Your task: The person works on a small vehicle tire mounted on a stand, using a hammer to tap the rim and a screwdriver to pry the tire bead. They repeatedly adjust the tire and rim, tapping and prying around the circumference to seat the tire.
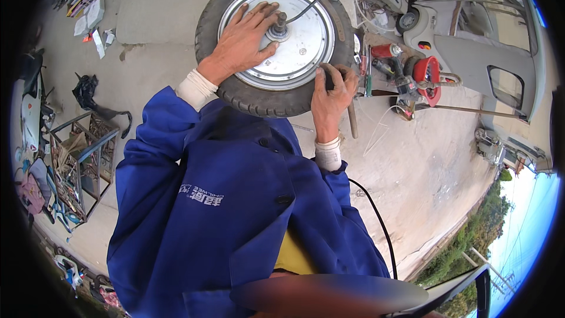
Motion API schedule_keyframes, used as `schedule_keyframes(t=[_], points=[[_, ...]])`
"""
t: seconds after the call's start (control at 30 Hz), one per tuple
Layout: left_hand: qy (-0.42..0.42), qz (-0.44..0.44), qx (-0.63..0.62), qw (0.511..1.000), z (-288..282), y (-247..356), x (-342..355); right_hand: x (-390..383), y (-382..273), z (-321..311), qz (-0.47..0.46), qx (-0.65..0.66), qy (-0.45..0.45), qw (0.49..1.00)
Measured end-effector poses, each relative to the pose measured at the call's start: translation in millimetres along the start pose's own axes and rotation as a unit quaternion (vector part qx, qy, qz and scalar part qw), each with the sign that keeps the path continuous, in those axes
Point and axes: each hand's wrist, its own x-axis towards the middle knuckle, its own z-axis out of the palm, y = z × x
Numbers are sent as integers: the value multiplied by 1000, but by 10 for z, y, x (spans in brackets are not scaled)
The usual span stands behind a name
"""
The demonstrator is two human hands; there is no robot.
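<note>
A black tire (212, 35) around a silver hub (300, 50) with a central axle (281, 25) and a black cable lies in front of me. My left hand (244, 41) rests on the hub's left side beside the axle, fingers spread. My right hand (334, 94) is on the tire's lower right edge, fingers curled against the rubber. A metal bar (353, 122) points downward just below my right hand; whether my fingers touch it, I cannot tell.
Right of the tire are a spray can (385, 50), a cordless power tool (406, 87), a red tray (429, 76) and a grey vehicle (468, 53). At left stand a metal frame crate (82, 165), black plastic (88, 91) and scattered parts on the concrete floor (153, 65).
</note>
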Motion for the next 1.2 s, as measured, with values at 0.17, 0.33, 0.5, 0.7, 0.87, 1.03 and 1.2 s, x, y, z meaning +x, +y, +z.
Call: schedule_keyframes(t=[0.17,0.33,0.5,0.7,0.87,1.03,1.2], points=[[-17,-1,-14,1000,-59,10,29,15,-12,45,12,-36,8,999],[-27,31,-19,999,-86,-78,72,19,1,109,17,-58,22,998],[-39,48,-23,998,-102,-133,89,-5,3,111,14,-17,30,999],[-28,49,-3,998,-82,-122,82,3,15,61,7,-11,0,1000],[-17,38,1,999,-60,-87,66,27,-4,54,-1,-24,-6,1000],[-25,29,-1,999,-57,-86,59,32,-3,46,-6,-31,-5,999],[-20,26,1,999,-41,-81,49,29,-14,41,-2,-30,-6,1000]])
